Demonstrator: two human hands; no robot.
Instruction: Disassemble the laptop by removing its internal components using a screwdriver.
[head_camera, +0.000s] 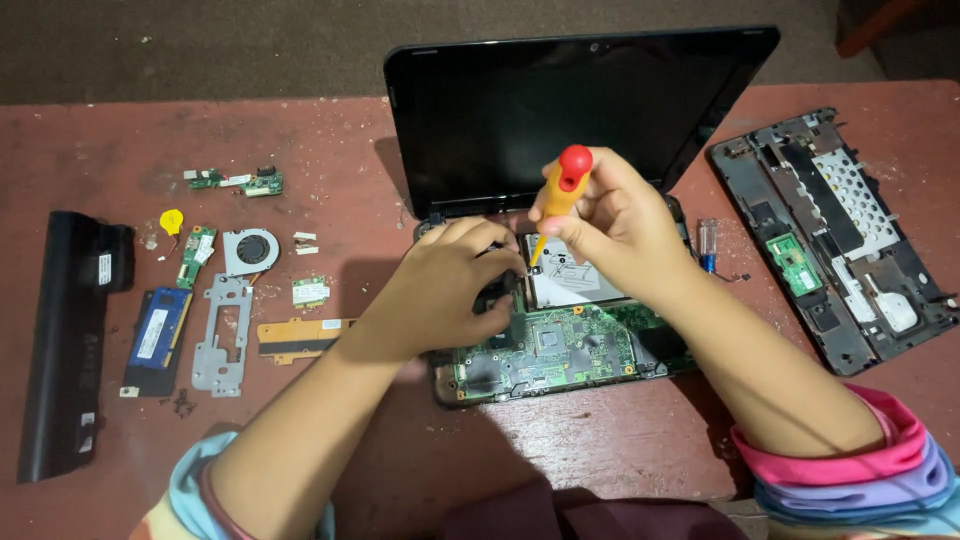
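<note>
Head view, from the left edge to the right:
- long black plastic battery pack lies lengthwise on the scuffed, dusty red-brown table.
- Beside it sit small loose parts: a blue memory stick, a round grey metal fan, a flat perforated grey metal bracket and a flat orange-and-black ribbon strip.
- left hand curls palm-down over the opened small black laptop, its fingertips pressed on the base just beside the screwdriver's tip; it grips nothing that I can make out.
- The laptop's glossy dark screen stands up; its base shows a green circuit board and a flat silver metal drive.
- right hand is closed around the yellow-handled, red-capped screwdriver, held nearly upright, tip down at the drive's left corner.
- A small blue-handled tool lies near the laptop.
- black plastic keyboard frame, with a perforated metal plate, lies face down at far right.
</note>
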